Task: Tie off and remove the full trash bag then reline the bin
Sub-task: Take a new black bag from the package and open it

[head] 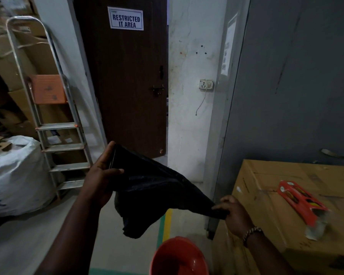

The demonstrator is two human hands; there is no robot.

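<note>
Round red plastic bin [179, 257] is waiting unlined below the hands.
Left hand [101, 175] and right hand [233, 212] are pinching a limp black plastic liner bag [153, 187] between closed fingers, stretching it above the bin; light, floppy and slippery, it probably handles best by its mouth edges.

Thin, slightly glossy black plastic bag [153, 187]; glossy red plastic bin [179, 257] at 6 o'clock; matt cardboard box [270, 185]; brushed metal ladder [54, 120] at 9 o'clock.
</note>
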